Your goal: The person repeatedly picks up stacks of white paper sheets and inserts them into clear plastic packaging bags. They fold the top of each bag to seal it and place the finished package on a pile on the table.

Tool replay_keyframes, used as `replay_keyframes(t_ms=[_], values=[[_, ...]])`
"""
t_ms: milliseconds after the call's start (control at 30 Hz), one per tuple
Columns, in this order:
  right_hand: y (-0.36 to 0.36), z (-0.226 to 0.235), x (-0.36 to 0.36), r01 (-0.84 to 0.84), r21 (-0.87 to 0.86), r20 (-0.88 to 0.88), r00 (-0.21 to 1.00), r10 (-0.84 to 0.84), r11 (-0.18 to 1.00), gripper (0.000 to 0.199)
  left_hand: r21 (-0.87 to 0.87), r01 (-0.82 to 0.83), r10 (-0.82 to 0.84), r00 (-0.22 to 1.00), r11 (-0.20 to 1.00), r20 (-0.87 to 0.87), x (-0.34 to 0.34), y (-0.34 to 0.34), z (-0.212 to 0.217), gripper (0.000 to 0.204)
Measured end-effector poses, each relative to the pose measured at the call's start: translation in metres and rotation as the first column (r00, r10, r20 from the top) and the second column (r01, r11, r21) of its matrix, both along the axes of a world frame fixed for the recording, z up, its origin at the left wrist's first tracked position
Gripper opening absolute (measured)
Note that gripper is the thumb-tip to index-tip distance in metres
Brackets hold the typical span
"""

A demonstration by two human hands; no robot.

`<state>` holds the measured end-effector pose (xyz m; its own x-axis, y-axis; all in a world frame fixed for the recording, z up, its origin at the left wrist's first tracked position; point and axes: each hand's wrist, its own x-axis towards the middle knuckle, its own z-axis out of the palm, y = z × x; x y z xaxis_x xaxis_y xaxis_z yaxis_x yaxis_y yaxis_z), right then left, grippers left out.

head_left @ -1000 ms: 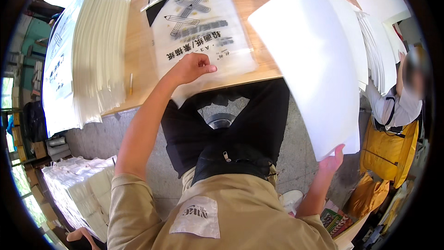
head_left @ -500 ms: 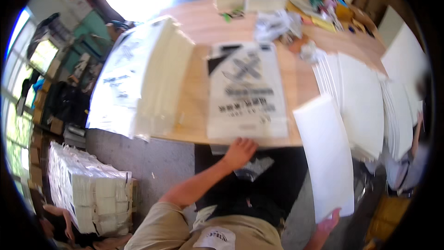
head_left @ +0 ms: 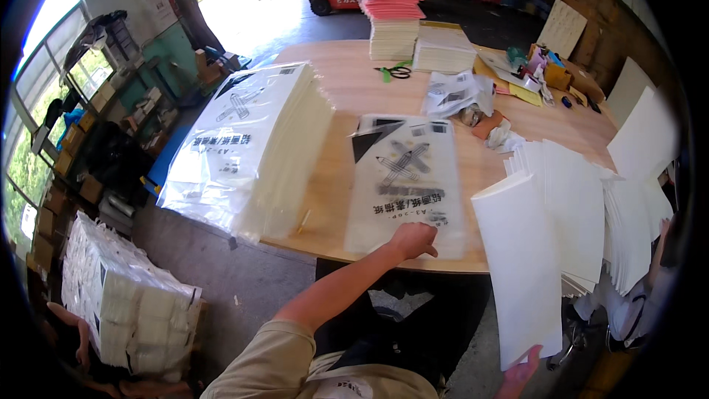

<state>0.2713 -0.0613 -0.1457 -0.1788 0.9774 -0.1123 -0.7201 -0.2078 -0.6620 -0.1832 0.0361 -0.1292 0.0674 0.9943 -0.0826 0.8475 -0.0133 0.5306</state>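
A clear plastic bag (head_left: 369,233) with black print lies flat on the wooden table in front of me. My left hand (head_left: 413,241) is at the near end of this bag, its fingers bent and pinched on the plastic. Down at the lower right, my right hand (head_left: 523,366) grips the lower end of white paper sheets (head_left: 517,266). These sheets hang past the table's front edge, slightly curved, with their far end beside the paper piles. How many sheets there are, I cannot tell.
A tall pile of filled printed bags (head_left: 244,133) stands on the left. Fanned white paper (head_left: 576,207) covers the right side. Further back are scissors (head_left: 399,72), crumpled plastic (head_left: 458,92) and a red-topped stack (head_left: 391,7). A wrapped stack (head_left: 125,295) stands on the floor; other people's arms show at both sides.
My left hand has moved from the bag's near edge onto its surface, further right. The right hand still grips the paper. The whole view has shifted, so the table appears lower.
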Motion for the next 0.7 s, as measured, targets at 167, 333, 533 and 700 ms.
replay_keyframes(t_ms=[167, 333, 533, 700], values=[[-0.029, -0.007, 0.020, 0.073, -0.022, 0.035, 0.997, -0.072, 0.997, 0.063, -0.117, 0.000, 0.064, 0.838, 0.993, 0.541, -0.019, 0.029, -0.037, 0.042], [-0.054, -0.017, 0.030, 0.237, -0.078, 0.176, 0.959, -0.221, 0.968, 0.065, -0.207, 0.108, 0.037, 0.806, 0.972, 0.591, -0.034, 0.031, -0.077, 0.020], [-0.050, -0.016, 0.024, 0.286, -0.180, 0.127, 0.955, -0.266, 0.941, 0.052, -0.026, -0.164, 0.158, 0.878, 0.986, 0.453, -0.008, 0.010, -0.011, 0.005], [-0.055, -0.018, 0.021, 0.250, -0.220, 0.096, 0.968, -0.234, 0.943, 0.056, 0.445, -0.016, 0.000, 0.999, 0.895, 0.037, -0.010, 0.006, -0.019, 0.014]])
